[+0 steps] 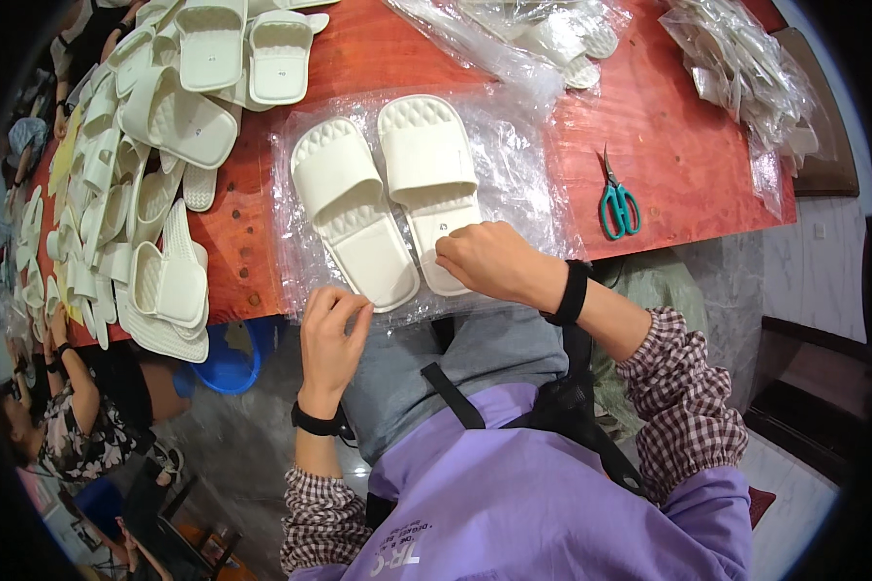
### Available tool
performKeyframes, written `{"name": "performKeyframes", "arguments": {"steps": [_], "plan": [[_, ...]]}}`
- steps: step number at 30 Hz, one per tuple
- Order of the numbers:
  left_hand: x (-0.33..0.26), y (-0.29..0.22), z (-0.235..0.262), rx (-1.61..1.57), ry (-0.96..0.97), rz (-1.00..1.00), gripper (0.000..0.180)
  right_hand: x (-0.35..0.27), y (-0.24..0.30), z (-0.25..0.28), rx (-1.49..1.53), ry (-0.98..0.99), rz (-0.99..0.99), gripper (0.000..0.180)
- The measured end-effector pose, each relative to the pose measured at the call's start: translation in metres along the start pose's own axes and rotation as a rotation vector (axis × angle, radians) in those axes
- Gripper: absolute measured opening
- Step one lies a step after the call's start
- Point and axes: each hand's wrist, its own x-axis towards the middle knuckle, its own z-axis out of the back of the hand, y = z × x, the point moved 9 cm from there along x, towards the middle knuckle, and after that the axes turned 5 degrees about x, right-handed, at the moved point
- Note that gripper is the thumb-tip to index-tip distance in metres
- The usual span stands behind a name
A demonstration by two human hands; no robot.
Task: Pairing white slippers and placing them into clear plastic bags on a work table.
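Side by side on a clear plastic bag point(523, 174) lie two cream slippers, the left slipper point(339, 184) and the right slipper point(426, 155). Their toes point to the far side, and the left one is slightly angled. My right hand point(494, 259) is curled over the heel half of the right slipper, its fingertips turned under and partly hidden. My left hand point(334, 339) is at the table's near edge by the left slipper's heel, thumb and fingers bent together. Whatever small thing either hand pinches, if anything, cannot be made out.
Teal-handled scissors point(618, 208) lie to the right on the red table point(669, 213). A large heap of cream slippers point(116, 194) covers the left side. Bagged slippers point(562, 44) and plastic packets point(736, 68) are at the back. People work at far left; a blue tub point(231, 363) stands below.
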Motion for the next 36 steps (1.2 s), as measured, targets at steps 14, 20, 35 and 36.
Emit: {"name": "performKeyframes", "arguments": {"steps": [14, 20, 35, 36], "plan": [[-0.012, 0.002, 0.006, 0.018, 0.063, -0.04, 0.008, -0.025, 0.032, -0.02, 0.079, 0.011, -0.02, 0.017], [0.023, 0.005, -0.004, 0.078, -0.067, 0.011, 0.007, 0.019, 0.0, 0.005, 0.019, -0.136, -0.024, 0.015], [0.075, 0.009, -0.026, 0.144, -0.183, 0.067, 0.008, 0.076, -0.117, 0.117, 0.173, -0.488, -0.189, 0.021], [0.074, 0.01, -0.025, 0.154, -0.191, 0.064, 0.008, 0.089, -0.121, 0.109, 0.164, -0.493, -0.223, 0.019]]}}
